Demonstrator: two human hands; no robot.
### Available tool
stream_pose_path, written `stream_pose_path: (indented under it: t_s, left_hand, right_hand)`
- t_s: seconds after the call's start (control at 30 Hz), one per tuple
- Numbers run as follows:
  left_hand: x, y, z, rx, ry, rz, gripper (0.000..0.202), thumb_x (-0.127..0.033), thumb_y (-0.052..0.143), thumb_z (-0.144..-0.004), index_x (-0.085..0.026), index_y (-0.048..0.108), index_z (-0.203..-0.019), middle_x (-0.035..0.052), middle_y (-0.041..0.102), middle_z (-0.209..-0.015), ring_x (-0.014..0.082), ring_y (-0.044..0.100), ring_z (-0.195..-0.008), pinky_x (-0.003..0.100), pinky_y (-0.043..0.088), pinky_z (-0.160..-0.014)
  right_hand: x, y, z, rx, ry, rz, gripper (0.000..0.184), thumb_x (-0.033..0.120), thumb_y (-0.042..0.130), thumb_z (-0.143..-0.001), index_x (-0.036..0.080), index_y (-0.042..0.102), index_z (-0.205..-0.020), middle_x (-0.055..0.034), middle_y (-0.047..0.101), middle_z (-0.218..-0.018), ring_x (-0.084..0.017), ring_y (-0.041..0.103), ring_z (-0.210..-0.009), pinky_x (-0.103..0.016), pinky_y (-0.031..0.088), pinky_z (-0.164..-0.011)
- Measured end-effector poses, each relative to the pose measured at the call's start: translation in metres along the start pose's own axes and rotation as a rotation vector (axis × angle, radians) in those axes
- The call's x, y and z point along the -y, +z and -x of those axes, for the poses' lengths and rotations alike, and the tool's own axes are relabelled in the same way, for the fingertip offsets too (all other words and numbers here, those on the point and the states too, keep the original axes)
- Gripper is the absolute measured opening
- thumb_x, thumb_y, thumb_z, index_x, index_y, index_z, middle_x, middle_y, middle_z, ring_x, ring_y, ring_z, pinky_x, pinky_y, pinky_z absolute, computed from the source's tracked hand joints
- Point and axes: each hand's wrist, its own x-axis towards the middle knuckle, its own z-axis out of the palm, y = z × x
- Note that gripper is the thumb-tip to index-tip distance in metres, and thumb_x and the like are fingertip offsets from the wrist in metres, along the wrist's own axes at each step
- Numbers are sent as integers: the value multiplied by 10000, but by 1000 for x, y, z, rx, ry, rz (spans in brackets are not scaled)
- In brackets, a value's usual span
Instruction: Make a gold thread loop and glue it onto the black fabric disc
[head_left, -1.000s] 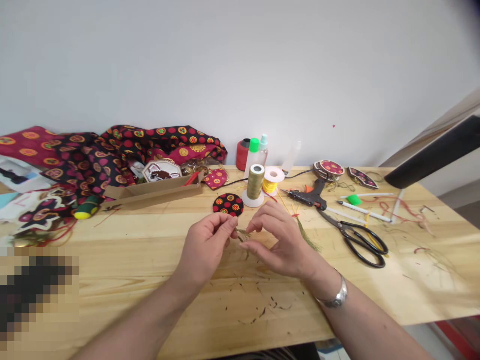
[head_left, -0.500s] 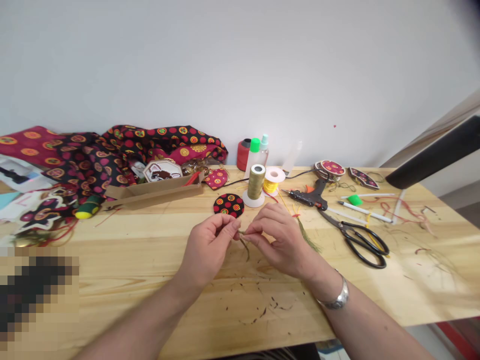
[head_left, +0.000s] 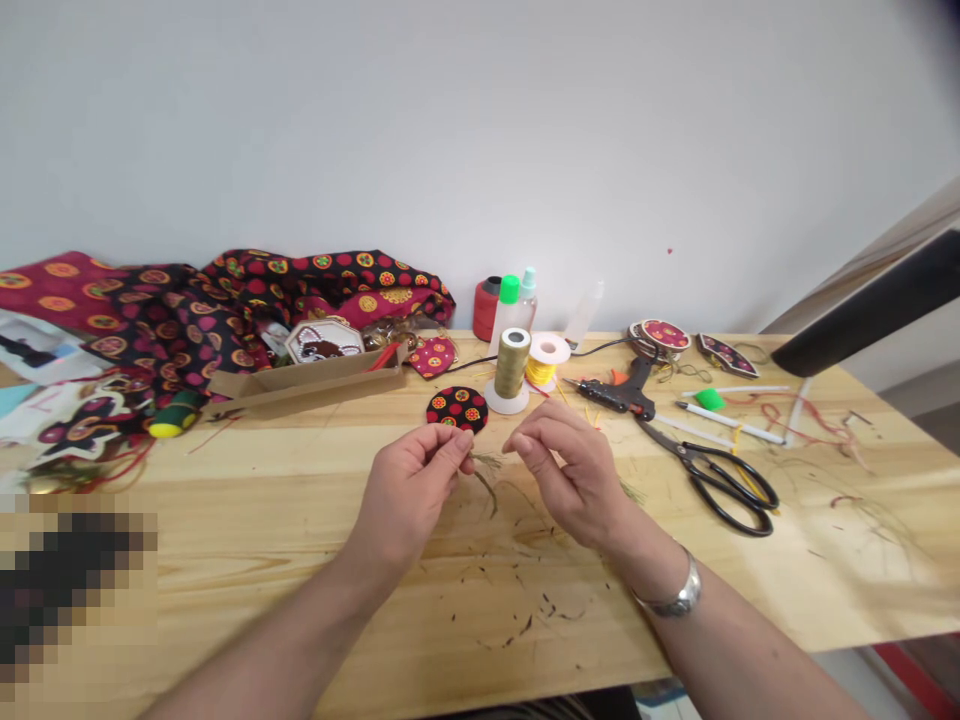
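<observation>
My left hand (head_left: 409, 485) pinches a small bunch of olive-green threads (head_left: 486, 480) between thumb and forefinger; loose ends fan out to the right and one strand curls down. A gap to the right, my right hand (head_left: 566, 470) is closed with its fingers curled and the thumb against them; whether a fine thread is in it is too small to make out. Just beyond the left fingertips lies a round black patterned fabric disc (head_left: 457, 410). Behind the hands stands an olive thread cone (head_left: 512, 368). Part of a green tassel (head_left: 632, 490) shows past my right wrist.
Black-handled scissors (head_left: 727, 490), a glue gun (head_left: 619, 393) and a white pen (head_left: 735, 423) lie to the right. A yellow cord spool (head_left: 547, 360) and bottles (head_left: 510, 310) stand behind. A cardboard box (head_left: 315, 388) and patterned fabric (head_left: 247, 290) are at the left. Thread scraps dot the wooden table (head_left: 300, 610).
My right hand has let go of the threads and drawn slightly right, its fingers curling. The left hand stays in place, and the thread ends now spread freely.
</observation>
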Motion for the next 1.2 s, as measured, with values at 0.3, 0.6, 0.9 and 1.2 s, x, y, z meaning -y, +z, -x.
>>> stream_pose_path:
  t_s: [0.3, 0.6, 0.9, 1.2]
  left_hand:
    - [3, 0, -5, -8, -46, 121, 250, -369, 687, -689, -132, 622, -643, -38, 544, -531, 41, 341, -426, 183, 226, -411]
    - [3, 0, -4, 16, -70, 141, 240, -352, 696, -683, -131, 620, -627, -36, 540, -532, 40, 353, -439, 175, 227, -411]
    - [5, 1, -4, 21, -74, 134, 233, -348, 689, -700, -131, 620, -650, -35, 547, -545, 44, 397, -483, 151, 275, -440]
    - [5, 0, -4, 26, -40, 112, 236, -348, 669, -724, -128, 607, -666, -39, 541, -541, 38, 349, -450, 161, 237, -419]
  right_hand:
    - [3, 3, -2, 69, -10, -10, 52, 229, 609, -809, 188, 578, -814, -11, 567, -746, -144, 527, -732, -312, 427, -701]
    - [0, 6, -1, 104, -25, 43, 46, 204, 607, -810, 192, 563, -817, -4, 589, -771, -145, 522, -755, -315, 405, -720]
    - [1, 6, -2, 99, -47, 65, 64, 166, 571, -823, 182, 575, -761, -10, 599, -728, -142, 516, -712, -309, 393, -682]
    - [2, 4, -1, 147, -37, 47, 86, 132, 523, -834, 187, 549, -773, -21, 593, -761, -157, 511, -757, -325, 387, -705]
